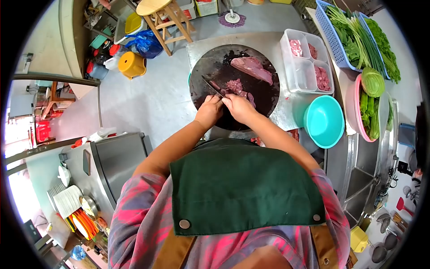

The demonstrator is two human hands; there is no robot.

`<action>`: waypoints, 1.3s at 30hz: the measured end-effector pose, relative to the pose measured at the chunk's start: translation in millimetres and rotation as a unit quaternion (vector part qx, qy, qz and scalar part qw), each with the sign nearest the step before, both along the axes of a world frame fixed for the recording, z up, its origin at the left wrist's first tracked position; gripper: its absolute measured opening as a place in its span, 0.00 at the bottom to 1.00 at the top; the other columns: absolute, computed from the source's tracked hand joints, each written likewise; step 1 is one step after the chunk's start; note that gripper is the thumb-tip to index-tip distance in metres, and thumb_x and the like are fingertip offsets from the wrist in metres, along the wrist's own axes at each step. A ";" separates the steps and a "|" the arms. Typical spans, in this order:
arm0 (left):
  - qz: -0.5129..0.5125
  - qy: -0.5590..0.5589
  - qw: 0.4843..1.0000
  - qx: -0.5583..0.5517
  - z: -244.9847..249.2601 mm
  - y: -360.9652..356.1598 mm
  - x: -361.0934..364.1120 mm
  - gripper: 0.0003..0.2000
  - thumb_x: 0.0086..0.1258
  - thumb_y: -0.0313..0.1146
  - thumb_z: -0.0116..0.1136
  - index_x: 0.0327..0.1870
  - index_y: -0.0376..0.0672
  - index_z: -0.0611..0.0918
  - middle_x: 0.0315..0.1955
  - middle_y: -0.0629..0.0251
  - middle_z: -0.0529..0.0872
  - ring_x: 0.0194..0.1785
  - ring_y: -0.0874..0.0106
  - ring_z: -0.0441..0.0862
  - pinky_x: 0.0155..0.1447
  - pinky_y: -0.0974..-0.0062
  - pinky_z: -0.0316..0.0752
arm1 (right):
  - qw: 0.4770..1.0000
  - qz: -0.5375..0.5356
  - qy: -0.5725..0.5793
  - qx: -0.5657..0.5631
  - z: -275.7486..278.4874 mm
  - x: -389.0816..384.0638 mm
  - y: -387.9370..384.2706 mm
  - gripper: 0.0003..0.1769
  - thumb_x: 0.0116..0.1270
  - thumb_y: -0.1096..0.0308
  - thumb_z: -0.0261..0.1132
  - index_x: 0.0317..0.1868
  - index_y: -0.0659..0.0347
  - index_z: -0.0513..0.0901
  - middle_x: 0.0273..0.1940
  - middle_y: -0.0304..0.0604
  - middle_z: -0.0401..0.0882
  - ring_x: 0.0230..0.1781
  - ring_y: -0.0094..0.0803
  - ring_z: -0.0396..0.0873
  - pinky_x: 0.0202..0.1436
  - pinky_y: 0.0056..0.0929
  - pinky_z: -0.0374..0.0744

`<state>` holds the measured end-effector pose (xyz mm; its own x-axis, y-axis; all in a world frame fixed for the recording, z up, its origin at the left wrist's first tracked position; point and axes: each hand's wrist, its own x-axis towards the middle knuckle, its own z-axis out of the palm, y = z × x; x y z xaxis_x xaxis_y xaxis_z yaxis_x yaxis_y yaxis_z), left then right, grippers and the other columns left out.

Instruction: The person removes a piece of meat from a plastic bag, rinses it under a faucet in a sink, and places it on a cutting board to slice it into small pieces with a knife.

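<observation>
A round dark chopping board (201,62) lies in front of me. My right hand (238,108) is closed at the handle end of a knife (211,85), whose dark blade points up and left across the board. My left hand (209,111) is beside it, its fingers curled at the board's near edge close to the blade; what lies under them is hidden. Small cut pieces of meat (234,86) are heaped just beyond my right hand. A large slab of raw meat (251,68) rests on the far right part of the board.
Right of the board stands a divided clear plastic container (306,75) with meat in several compartments. Nearby are a turquoise bowl (324,122), a pink basin (358,110) of green vegetables and a blue basket (338,40) of greens. A wooden stool (154,6) stands beyond.
</observation>
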<state>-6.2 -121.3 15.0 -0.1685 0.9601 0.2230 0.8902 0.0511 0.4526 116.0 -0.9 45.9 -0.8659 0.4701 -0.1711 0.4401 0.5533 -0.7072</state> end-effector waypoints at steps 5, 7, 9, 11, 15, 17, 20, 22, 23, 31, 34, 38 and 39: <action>0.011 -0.030 0.999 0.032 5.6 -3.9 -0.8 0.20 0.48 0.24 0.59 0.47 0.40 0.78 0.44 0.61 0.76 0.47 0.59 0.71 0.53 0.69 0.70 | 0.983 -0.039 -0.034 -0.176 10.6 42.7 18.0 0.23 0.68 0.53 0.50 0.46 0.67 0.77 0.41 0.59 0.78 0.44 0.54 0.76 0.48 0.42 0.73; 0.007 -0.033 0.999 0.042 6.2 -2.1 -3.4 0.20 0.49 0.24 0.59 0.48 0.41 0.78 0.44 0.61 0.76 0.47 0.59 0.71 0.52 0.69 0.70 | 0.988 -0.045 -0.023 -0.146 23.4 59.7 12.5 0.22 0.68 0.54 0.51 0.46 0.67 0.77 0.41 0.59 0.78 0.44 0.54 0.76 0.48 0.41 0.74; -0.004 -0.036 0.998 0.047 5.9 -4.5 -1.0 0.20 0.49 0.24 0.59 0.48 0.41 0.78 0.44 0.61 0.76 0.47 0.59 0.71 0.52 0.68 0.70 | 0.991 -0.059 -0.009 -0.121 27.0 68.6 -0.2 0.22 0.68 0.55 0.51 0.47 0.67 0.76 0.41 0.59 0.78 0.44 0.53 0.76 0.48 0.40 0.74; 0.009 -0.050 0.998 0.026 6.1 -4.1 -1.8 0.20 0.49 0.24 0.59 0.48 0.42 0.78 0.44 0.61 0.76 0.47 0.59 0.71 0.52 0.69 0.69 | 0.998 -0.008 0.034 -0.054 28.9 64.3 -11.4 0.22 0.67 0.56 0.52 0.47 0.68 0.76 0.42 0.59 0.78 0.43 0.53 0.77 0.47 0.40 0.74; 0.007 -0.047 0.998 0.042 0.9 -1.7 -3.5 0.21 0.47 0.24 0.60 0.47 0.42 0.78 0.44 0.61 0.77 0.48 0.58 0.71 0.55 0.68 0.69 | 1.000 -0.003 -0.002 0.000 31.9 78.9 -17.6 0.22 0.68 0.55 0.52 0.49 0.67 0.75 0.42 0.58 0.78 0.43 0.52 0.77 0.47 0.42 0.75; -0.004 -0.065 0.997 0.029 -0.8 -2.5 -6.4 0.21 0.46 0.24 0.60 0.46 0.41 0.78 0.45 0.60 0.76 0.49 0.57 0.71 0.55 0.67 0.68 | 1.000 0.000 -0.008 0.004 27.1 67.0 -17.4 0.22 0.68 0.55 0.52 0.49 0.66 0.75 0.42 0.57 0.78 0.43 0.52 0.77 0.47 0.43 0.75; -0.014 -0.068 0.997 0.014 -1.4 -2.6 -8.6 0.21 0.45 0.23 0.60 0.46 0.40 0.78 0.46 0.59 0.76 0.50 0.57 0.70 0.56 0.67 0.68 | 0.999 0.019 -0.005 0.028 17.6 19.3 -9.0 0.21 0.67 0.54 0.51 0.47 0.66 0.76 0.40 0.56 0.79 0.42 0.51 0.77 0.45 0.44 0.74; -0.014 -0.056 0.998 0.009 -1.0 -2.6 -6.0 0.21 0.45 0.23 0.60 0.46 0.41 0.79 0.46 0.58 0.76 0.50 0.57 0.70 0.56 0.68 0.68 | 1.000 0.007 0.004 0.003 -1.4 -1.5 -5.0 0.21 0.67 0.54 0.52 0.45 0.66 0.76 0.40 0.57 0.79 0.42 0.53 0.76 0.45 0.45 0.74; 0.000 -0.062 0.998 0.006 0.3 -2.8 -4.7 0.21 0.45 0.23 0.60 0.46 0.42 0.79 0.46 0.58 0.76 0.50 0.57 0.70 0.56 0.68 0.68 | 1.000 0.007 0.008 -0.010 -1.7 -3.9 -3.5 0.20 0.67 0.55 0.52 0.45 0.66 0.76 0.40 0.57 0.79 0.42 0.53 0.76 0.45 0.45 0.74; -0.001 -0.091 0.993 0.072 3.8 -9.7 -4.6 0.18 0.49 0.22 0.61 0.45 0.44 0.78 0.42 0.61 0.77 0.48 0.59 0.72 0.53 0.66 0.69 | 0.996 -0.038 0.012 -0.085 27.4 83.8 -4.8 0.20 0.67 0.57 0.53 0.48 0.67 0.76 0.42 0.60 0.78 0.44 0.53 0.76 0.48 0.40 0.74; -0.005 -0.067 0.997 0.048 0.9 -9.0 -5.1 0.21 0.47 0.21 0.61 0.47 0.45 0.78 0.45 0.62 0.77 0.48 0.59 0.72 0.53 0.68 0.69 | 0.996 -0.025 0.009 -0.087 45.3 72.7 -10.7 0.21 0.67 0.57 0.54 0.48 0.68 0.76 0.43 0.59 0.78 0.44 0.53 0.76 0.48 0.40 0.74; 0.012 -0.065 0.996 0.053 3.5 -6.5 -2.7 0.21 0.46 0.21 0.61 0.47 0.44 0.78 0.45 0.61 0.77 0.48 0.58 0.72 0.53 0.68 0.69 | 0.998 -0.008 0.001 -0.058 37.4 75.8 -13.1 0.21 0.67 0.56 0.54 0.48 0.68 0.76 0.43 0.57 0.78 0.44 0.53 0.76 0.47 0.40 0.75; 0.008 -0.079 0.995 0.058 2.5 -6.0 -3.8 0.21 0.46 0.21 0.61 0.46 0.44 0.78 0.44 0.61 0.78 0.48 0.58 0.72 0.53 0.68 0.69 | 0.999 -0.004 0.000 -0.046 35.6 77.0 -12.8 0.21 0.67 0.56 0.53 0.47 0.67 0.76 0.43 0.56 0.78 0.43 0.53 0.76 0.47 0.41 0.75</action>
